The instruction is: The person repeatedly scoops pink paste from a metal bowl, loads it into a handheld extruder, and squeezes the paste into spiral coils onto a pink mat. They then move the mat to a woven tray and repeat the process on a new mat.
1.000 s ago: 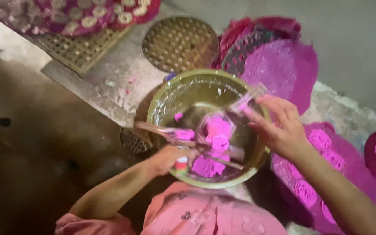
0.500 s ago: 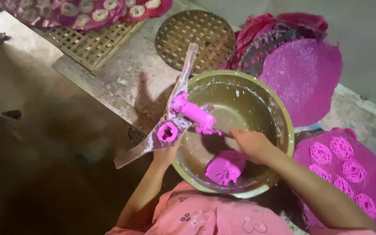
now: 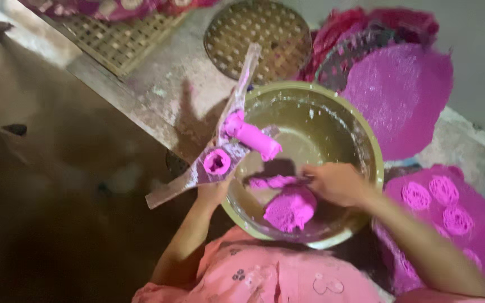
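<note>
Dough lump (image 3: pixel 290 207) lies on bowl (image 3: pixel 366 146) floor, near side, just below-left of right hand (image 3: pixel 337 183). Right grip: fingers curled into dough at lump's top edge. Left hand (image 3: pixel 213 191) holds hinged press (image 3: pixel 220 151) from below at bowl's left rim; long axis runs lower-left to upper-right. Right hand is nearer the lump.

You have before you: one metal bowl (image 3: pixel 366 146), one hinged press (image 3: pixel 220 151), one pink dough lump (image 3: pixel 290 207), two woven trays (image 3: pixel 259 36), four pink coils (image 3: pixel 442 205).
</note>
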The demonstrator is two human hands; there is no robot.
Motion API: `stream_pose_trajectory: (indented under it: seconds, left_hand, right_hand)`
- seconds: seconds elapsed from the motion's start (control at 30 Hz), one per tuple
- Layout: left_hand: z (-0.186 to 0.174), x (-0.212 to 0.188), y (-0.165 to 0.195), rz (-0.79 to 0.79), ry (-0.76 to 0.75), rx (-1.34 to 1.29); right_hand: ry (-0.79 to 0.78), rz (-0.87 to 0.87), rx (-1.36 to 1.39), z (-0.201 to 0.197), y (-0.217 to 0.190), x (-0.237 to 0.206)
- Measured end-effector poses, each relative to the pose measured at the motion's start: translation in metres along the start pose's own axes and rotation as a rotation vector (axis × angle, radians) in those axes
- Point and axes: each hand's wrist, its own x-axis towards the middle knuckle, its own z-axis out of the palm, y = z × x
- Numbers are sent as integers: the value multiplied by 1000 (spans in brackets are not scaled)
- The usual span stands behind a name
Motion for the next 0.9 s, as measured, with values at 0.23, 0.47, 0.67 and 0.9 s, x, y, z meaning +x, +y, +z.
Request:
stream_pose_trajectory:
  seconds: [0.23, 0.47, 0.67, 0.9]
  left_hand:
    - [3, -1, 2, 62, -50, 90]
    - [14, 3, 19, 57, 2, 124]
    - [18, 1, 20, 62, -40, 103]
    - [25, 25, 20, 130, -114, 431]
  right_hand:
    - [-298, 66, -447, 3, -9, -26]
    - [-202, -82, -337, 59, -15, -25]
    - [-229, -107, -261, 77, -15, -62]
    - [-113, 66, 301, 8, 13, -102]
